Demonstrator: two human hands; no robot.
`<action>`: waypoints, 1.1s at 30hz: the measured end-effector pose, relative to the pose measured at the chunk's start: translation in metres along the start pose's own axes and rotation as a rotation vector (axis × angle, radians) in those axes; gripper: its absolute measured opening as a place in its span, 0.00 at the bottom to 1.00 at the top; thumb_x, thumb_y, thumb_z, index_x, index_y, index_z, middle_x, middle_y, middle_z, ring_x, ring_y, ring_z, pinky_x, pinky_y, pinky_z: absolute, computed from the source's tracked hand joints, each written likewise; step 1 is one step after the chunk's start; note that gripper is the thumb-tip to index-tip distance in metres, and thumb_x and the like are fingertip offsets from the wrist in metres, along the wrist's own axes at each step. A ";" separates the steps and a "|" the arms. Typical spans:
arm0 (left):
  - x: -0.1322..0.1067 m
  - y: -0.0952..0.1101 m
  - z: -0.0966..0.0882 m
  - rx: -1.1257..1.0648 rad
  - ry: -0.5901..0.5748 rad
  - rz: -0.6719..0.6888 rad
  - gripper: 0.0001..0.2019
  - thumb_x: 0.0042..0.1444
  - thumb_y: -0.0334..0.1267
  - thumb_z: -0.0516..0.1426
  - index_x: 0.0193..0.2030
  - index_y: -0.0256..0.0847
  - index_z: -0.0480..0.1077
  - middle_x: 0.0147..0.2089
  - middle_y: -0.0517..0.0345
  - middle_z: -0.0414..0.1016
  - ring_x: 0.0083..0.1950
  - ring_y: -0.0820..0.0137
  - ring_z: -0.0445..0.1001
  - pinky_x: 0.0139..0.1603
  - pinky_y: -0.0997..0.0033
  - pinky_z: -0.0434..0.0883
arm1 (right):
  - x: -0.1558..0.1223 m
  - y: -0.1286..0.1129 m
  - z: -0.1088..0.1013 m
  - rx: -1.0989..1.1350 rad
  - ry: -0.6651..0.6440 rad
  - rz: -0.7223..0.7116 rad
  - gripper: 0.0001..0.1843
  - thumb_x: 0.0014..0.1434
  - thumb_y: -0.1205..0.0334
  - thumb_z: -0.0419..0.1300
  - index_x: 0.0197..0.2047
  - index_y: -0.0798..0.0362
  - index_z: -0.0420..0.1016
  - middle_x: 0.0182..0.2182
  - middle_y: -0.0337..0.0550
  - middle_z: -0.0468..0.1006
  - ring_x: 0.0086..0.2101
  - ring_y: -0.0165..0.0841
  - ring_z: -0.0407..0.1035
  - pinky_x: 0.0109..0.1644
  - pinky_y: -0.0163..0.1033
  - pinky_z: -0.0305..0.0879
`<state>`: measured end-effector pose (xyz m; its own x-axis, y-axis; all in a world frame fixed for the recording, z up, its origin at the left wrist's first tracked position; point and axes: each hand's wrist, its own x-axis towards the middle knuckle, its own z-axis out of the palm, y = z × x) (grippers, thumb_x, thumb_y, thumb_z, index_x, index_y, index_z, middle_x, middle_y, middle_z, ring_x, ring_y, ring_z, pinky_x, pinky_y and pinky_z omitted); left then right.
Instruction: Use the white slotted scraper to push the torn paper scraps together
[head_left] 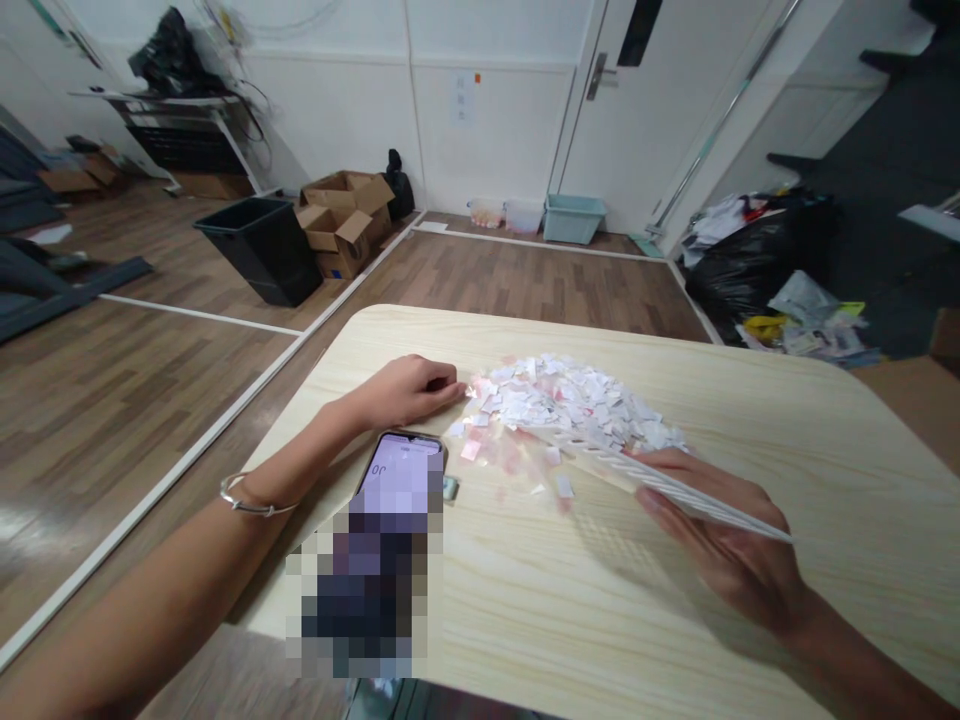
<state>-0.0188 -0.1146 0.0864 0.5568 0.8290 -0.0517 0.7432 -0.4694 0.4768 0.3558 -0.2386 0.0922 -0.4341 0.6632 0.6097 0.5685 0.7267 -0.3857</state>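
Observation:
A heap of small white paper scraps [577, 395], with pinkish pieces among them, lies on the pale wood-grain table [787, 460]. My left hand [409, 390] rests at the heap's left edge with its fingers curled; whether anything is inside them is hidden. Between the thumb and fingers of my right hand [735, 530] is a thin white slotted piece [675, 487], seen nearly edge-on. Its far end reaches over the near side of the heap. Loose pinkish and clear bits [517, 460] are scattered just in front of it.
A lit phone [397, 465] lies beside my left forearm, next to a small pale object [450, 488]. Beyond the table stand a black bin [262, 250], cardboard boxes [349, 215] and a light blue tub [574, 218]. Black bags [765, 260] are piled at the right.

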 end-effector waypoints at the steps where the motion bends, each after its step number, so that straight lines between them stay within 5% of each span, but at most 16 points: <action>1: 0.000 0.000 0.000 0.004 -0.003 -0.007 0.21 0.71 0.52 0.52 0.30 0.42 0.64 0.25 0.61 0.64 0.28 0.74 0.56 0.34 0.65 0.53 | -0.001 0.000 0.000 0.004 0.010 -0.016 0.15 0.67 0.72 0.63 0.50 0.46 0.86 0.43 0.43 0.92 0.42 0.40 0.89 0.51 0.37 0.87; 5: -0.001 0.000 0.000 0.004 -0.005 -0.020 0.21 0.71 0.53 0.51 0.30 0.42 0.63 0.26 0.62 0.62 0.28 0.73 0.55 0.35 0.64 0.52 | -0.005 0.004 -0.003 0.036 -0.047 -0.075 0.17 0.64 0.74 0.65 0.51 0.47 0.86 0.44 0.45 0.93 0.44 0.42 0.90 0.55 0.40 0.87; 8: -0.002 0.001 0.000 0.000 -0.012 -0.026 0.21 0.71 0.53 0.51 0.30 0.42 0.63 0.26 0.61 0.63 0.29 0.73 0.55 0.36 0.64 0.53 | -0.001 0.009 -0.002 0.129 -0.132 -0.091 0.17 0.64 0.74 0.64 0.51 0.48 0.87 0.40 0.44 0.93 0.38 0.40 0.90 0.48 0.36 0.88; 11: -0.002 0.001 0.000 0.000 -0.009 -0.045 0.21 0.71 0.53 0.51 0.30 0.42 0.63 0.26 0.61 0.63 0.29 0.73 0.55 0.36 0.64 0.53 | 0.007 0.014 0.001 0.189 -0.141 -0.097 0.14 0.64 0.75 0.64 0.43 0.46 0.86 0.33 0.38 0.91 0.31 0.37 0.88 0.39 0.33 0.86; 15: -0.001 0.002 0.000 0.000 -0.008 -0.034 0.21 0.71 0.53 0.51 0.30 0.42 0.63 0.26 0.62 0.62 0.29 0.73 0.54 0.35 0.64 0.52 | 0.005 0.019 0.001 0.131 -0.086 -0.056 0.17 0.66 0.74 0.64 0.31 0.42 0.84 0.24 0.34 0.87 0.29 0.40 0.87 0.43 0.42 0.88; 22: 0.000 0.004 -0.001 0.000 -0.018 -0.046 0.22 0.71 0.55 0.50 0.30 0.42 0.64 0.26 0.62 0.62 0.29 0.73 0.56 0.35 0.64 0.53 | -0.016 0.033 -0.012 0.290 -0.017 0.342 0.02 0.63 0.56 0.73 0.39 0.39 0.91 0.34 0.40 0.92 0.34 0.45 0.88 0.40 0.45 0.88; 27: -0.001 0.007 -0.002 -0.020 -0.021 -0.046 0.21 0.71 0.54 0.51 0.30 0.42 0.64 0.26 0.61 0.62 0.29 0.73 0.56 0.35 0.65 0.54 | -0.017 0.052 -0.029 0.434 -0.037 0.719 0.12 0.54 0.52 0.79 0.42 0.44 0.92 0.39 0.44 0.93 0.39 0.46 0.88 0.43 0.45 0.86; 33: -0.002 0.005 -0.001 -0.012 -0.019 -0.041 0.21 0.71 0.54 0.51 0.30 0.42 0.64 0.26 0.62 0.62 0.29 0.73 0.56 0.35 0.65 0.53 | -0.015 0.056 -0.041 0.482 -0.007 0.818 0.15 0.45 0.52 0.82 0.36 0.46 0.91 0.32 0.43 0.90 0.32 0.40 0.83 0.36 0.41 0.80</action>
<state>-0.0161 -0.1181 0.0902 0.5333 0.8414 -0.0876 0.7608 -0.4318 0.4845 0.4234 -0.2150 0.0899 -0.0338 0.9992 0.0202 0.3495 0.0308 -0.9364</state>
